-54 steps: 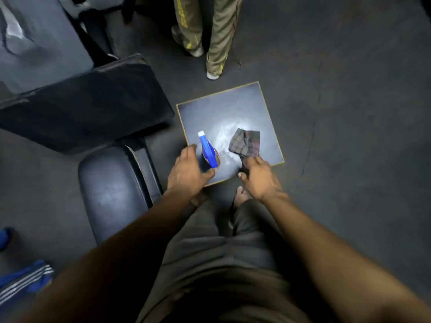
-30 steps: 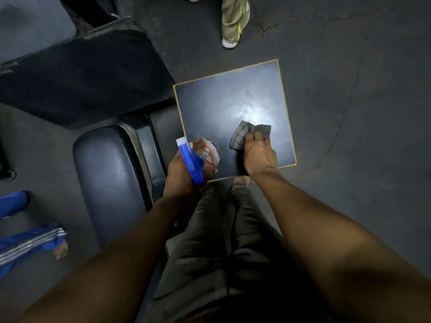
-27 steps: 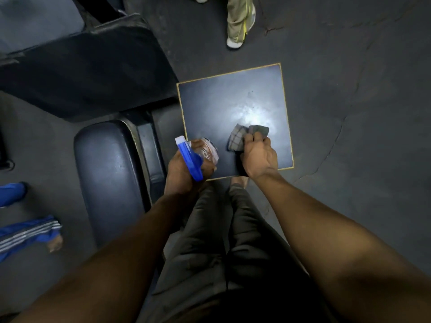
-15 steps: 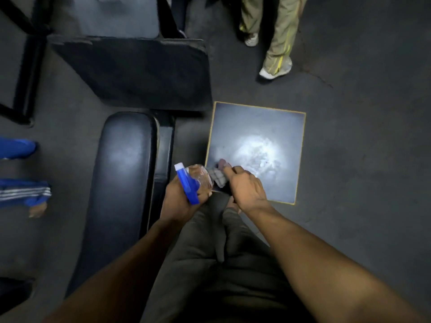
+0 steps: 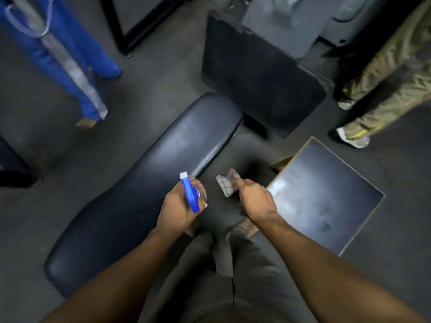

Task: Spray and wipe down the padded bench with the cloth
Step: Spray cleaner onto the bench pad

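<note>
Head view, single entry.

Padded bench point(image 5: 149, 183): dark, glossy, long axis running from near left to far right; far end rounded, close to a black tilted pad point(image 5: 258, 73). Lies left of both hands, directly beneath and beyond the left one. No spray film visible on it; judged still unsprayed and unwiped.

Left hand point(image 5: 178, 212): curled round a spray bottle point(image 5: 192, 197), blue trigger head with white nozzle pointing far, over the bench's right edge. Nearer hand to the bench; a small swing left would likely aim the nozzle along the padding.

Right hand point(image 5: 255, 201): pinching a checked cloth point(image 5: 227, 185) between thumb and fingers, held off the bench, over the floor gap between the bench and a square dark panel point(image 5: 326, 197). Needs a leftward crossing to reach the padding.

Edges and room: bench's right edge just beside the bottle; own legs point(image 5: 224, 276) close against the near right. Blue-trousered legs point(image 5: 70, 59) well apart at far left, tan-trousered legs point(image 5: 382, 78) at far right, beyond the panel. Length of the bench top unobstructed for a sweep along its axis.
</note>
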